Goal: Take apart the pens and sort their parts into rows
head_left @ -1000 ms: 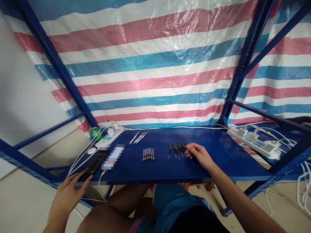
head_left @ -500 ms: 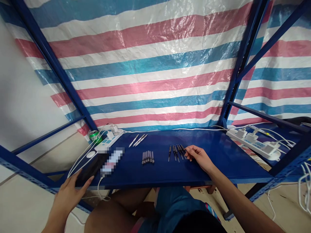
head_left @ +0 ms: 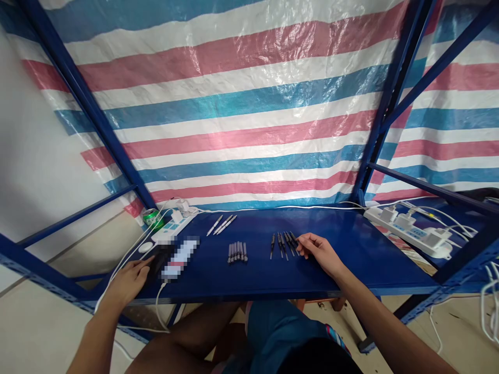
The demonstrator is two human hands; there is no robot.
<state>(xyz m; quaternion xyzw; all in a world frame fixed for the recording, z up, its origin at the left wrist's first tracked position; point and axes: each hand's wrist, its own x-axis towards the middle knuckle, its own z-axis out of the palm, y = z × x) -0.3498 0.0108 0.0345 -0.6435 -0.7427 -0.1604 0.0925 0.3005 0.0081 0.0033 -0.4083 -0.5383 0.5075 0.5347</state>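
On the near left of the blue desk [head_left: 210, 283], my left hand [head_left: 130, 278] lies over the edge of a black object [head_left: 158, 262], fingers stretched out rather than wrapped round it. My right hand [head_left: 317, 252] has its fingers curled and pinched together at the right end of a row of slim dark pen parts [head_left: 281, 245]. What sits between those fingertips, if anything, is hidden. Left of that row, several short clear tubes with dark ends [head_left: 237, 252] lie side by side. Behind them are three white-and-dark pens [head_left: 222, 225], slanted on the desk.
A blurred-out phone-like screen [head_left: 180, 259] with a white cable lies right of the black object. A white power strip [head_left: 171, 228] and a green can [head_left: 153, 219] stand at the back left. Another power strip [head_left: 409, 231] with plugs is at the right. Blue posts [head_left: 378, 114] frame the desk.
My left hand has moved right and up from the desk's front edge onto the black object, its spread fingers drawing closer together. My right hand stays where it was.
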